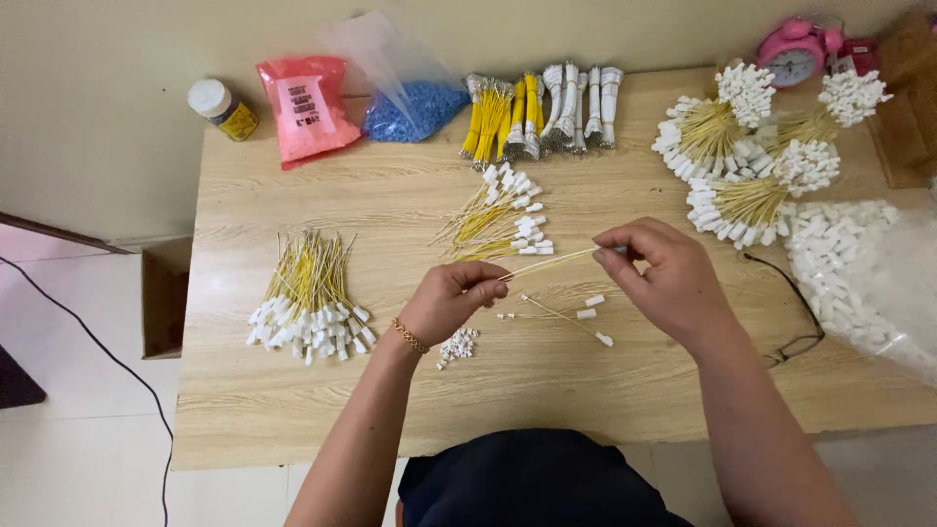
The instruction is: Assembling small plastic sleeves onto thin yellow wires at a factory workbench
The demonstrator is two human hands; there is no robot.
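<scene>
The left hand (pixel 451 298) and the right hand (pixel 664 273) each pinch one end of a thin yellow wire (pixel 547 262), holding it stretched just above the pale wooden desk (pixel 293 410). A few loose wires (pixel 561 314) lie below it, near a small heap of white caps (pixel 458 345). A wire pile (pixel 310 298) sits to the left, banded bundles (pixel 542 112) at the back by a cream wall (pixel 117 59). White floor tiles (pixel 88 439) show at the left.

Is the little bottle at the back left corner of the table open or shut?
Shut. The small yellow bottle stands upright at the table's back left corner, beside the pink bag, with its white cap seated on top.
</scene>
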